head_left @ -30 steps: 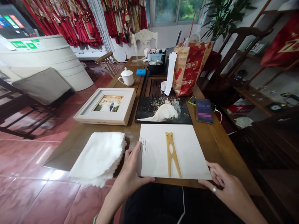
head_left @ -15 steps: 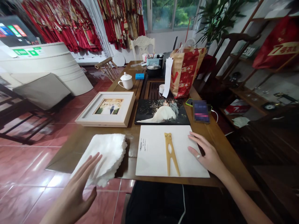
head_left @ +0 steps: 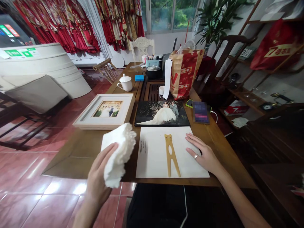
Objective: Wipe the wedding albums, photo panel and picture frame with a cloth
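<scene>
My left hand [head_left: 99,172] is closed on a folded white cloth [head_left: 118,152] with a ruffled edge, tilted up at the front left of the table. My right hand [head_left: 204,155] rests with fingers stretched out on the right side of a white board [head_left: 152,155] that bears a small barcode label. On that board lies a yellowish, two-pronged flat tool [head_left: 171,155] with a cat-shaped head; its exact kind is unclear. Behind the board lies a dark photo panel [head_left: 161,114] of a couple. To its left is a pale wood picture frame [head_left: 104,110].
Toward the back of the wooden table [head_left: 78,152] stand a white lidded mug [head_left: 125,83], a blue box [head_left: 139,78], a black pot [head_left: 153,72] and a red-and-brown paper bag [head_left: 184,74]. A phone [head_left: 200,112] with a cable lies at the right. Shelves [head_left: 251,96] stand beyond.
My left hand has gone from lying over the cloth to gripping it, and the cloth is raised and shifted right. My right hand stays on the board.
</scene>
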Motion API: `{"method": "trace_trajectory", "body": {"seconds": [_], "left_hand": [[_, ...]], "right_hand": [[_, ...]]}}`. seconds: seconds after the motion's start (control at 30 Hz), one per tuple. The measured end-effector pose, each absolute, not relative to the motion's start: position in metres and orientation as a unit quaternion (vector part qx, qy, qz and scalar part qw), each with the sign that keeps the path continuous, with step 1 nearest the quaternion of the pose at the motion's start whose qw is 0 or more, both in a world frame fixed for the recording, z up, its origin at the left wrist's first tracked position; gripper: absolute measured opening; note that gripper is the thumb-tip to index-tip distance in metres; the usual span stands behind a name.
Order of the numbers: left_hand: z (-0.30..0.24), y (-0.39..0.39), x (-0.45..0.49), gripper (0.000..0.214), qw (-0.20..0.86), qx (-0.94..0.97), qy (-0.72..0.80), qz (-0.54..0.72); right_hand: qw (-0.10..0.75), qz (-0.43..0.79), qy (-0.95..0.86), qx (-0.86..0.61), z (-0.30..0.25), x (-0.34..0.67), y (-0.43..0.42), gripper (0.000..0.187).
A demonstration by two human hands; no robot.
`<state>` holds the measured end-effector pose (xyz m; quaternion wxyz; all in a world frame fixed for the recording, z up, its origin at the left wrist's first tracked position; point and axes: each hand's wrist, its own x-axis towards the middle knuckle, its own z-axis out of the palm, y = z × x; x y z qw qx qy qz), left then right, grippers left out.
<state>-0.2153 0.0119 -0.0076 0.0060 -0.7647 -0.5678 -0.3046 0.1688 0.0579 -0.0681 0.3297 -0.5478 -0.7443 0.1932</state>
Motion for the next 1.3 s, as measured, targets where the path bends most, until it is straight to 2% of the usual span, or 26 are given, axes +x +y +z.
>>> {"method": "trace_trajectory", "body": {"seconds": [0.07, 0.17, 0.23, 0.5, 0.6, 0.73, 0.87, 1.07, 1.3], "left_hand": [[-0.001, 0.019, -0.184, 0.061, -0.006, -0.805, -0.526, -0.274], [0.001, 0.036, -0.141, 0.091, -0.059, -0.847, -0.507, -0.151], [-0.002, 0.049, -0.120, 0.099, -0.066, -0.857, -0.503, -0.088], [-0.005, 0.074, -0.096, 0.088, -0.047, -0.857, -0.512, -0.035], [-0.008, 0.056, -0.100, 0.085, -0.060, -0.859, -0.507, -0.034], [-0.018, 0.011, -0.109, 0.095, -0.079, -0.871, -0.479, -0.075], [-0.022, -0.011, -0.115, 0.087, -0.109, -0.876, -0.455, -0.115], [-0.008, 0.050, -0.098, 0.088, -0.111, -0.855, -0.503, -0.060], [-0.001, 0.103, -0.086, 0.078, -0.105, -0.854, -0.506, -0.049]], "right_hand": [[0.325, 0.195, -0.744, -0.550, -0.068, 0.169, 0.058, 0.043], [0.320, 0.194, -0.746, -0.551, -0.067, 0.168, 0.057, 0.044], [0.319, 0.191, -0.748, -0.550, -0.066, 0.167, 0.057, 0.043], [0.309, 0.187, -0.750, -0.554, -0.065, 0.165, 0.056, 0.044], [0.315, 0.185, -0.750, -0.551, -0.066, 0.165, 0.057, 0.043], [0.318, 0.178, -0.752, -0.550, -0.068, 0.165, 0.057, 0.043], [0.323, 0.168, -0.756, -0.544, -0.068, 0.165, 0.057, 0.042], [0.323, 0.166, -0.757, -0.543, -0.067, 0.166, 0.058, 0.042], [0.321, 0.168, -0.755, -0.547, -0.068, 0.166, 0.058, 0.042]]}}
